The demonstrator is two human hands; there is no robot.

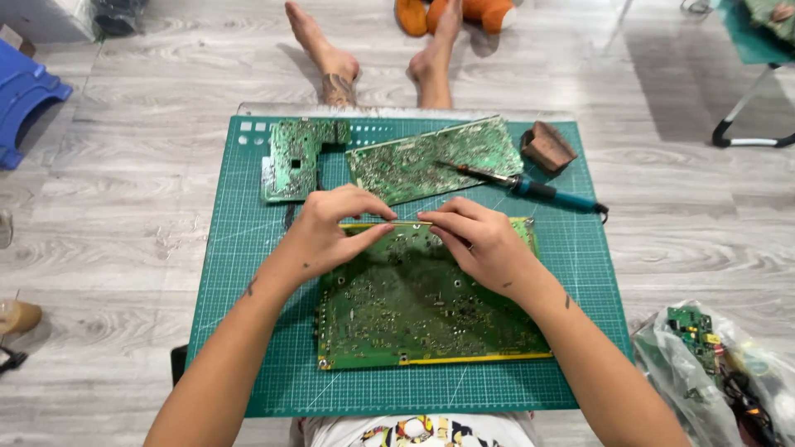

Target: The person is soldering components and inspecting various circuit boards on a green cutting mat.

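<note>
A large green circuit board (414,306) with a yellow edge lies on the green cutting mat (248,248) in front of me. My left hand (331,228) and my right hand (480,240) both pinch the board's far edge, fingertips nearly meeting at its middle. The far edge looks slightly lifted. Behind the hands lie two more green circuit boards, a notched one (294,157) at the left and a long tilted one (431,157) at the right. A soldering iron (530,186) with a teal handle rests beside the long board.
A small brown holder (546,147) sits at the mat's far right corner. A clear plastic bag (720,372) with a small green board and wires lies on the floor at right. My bare feet (339,66) stretch beyond the mat. A blue stool (25,99) stands far left.
</note>
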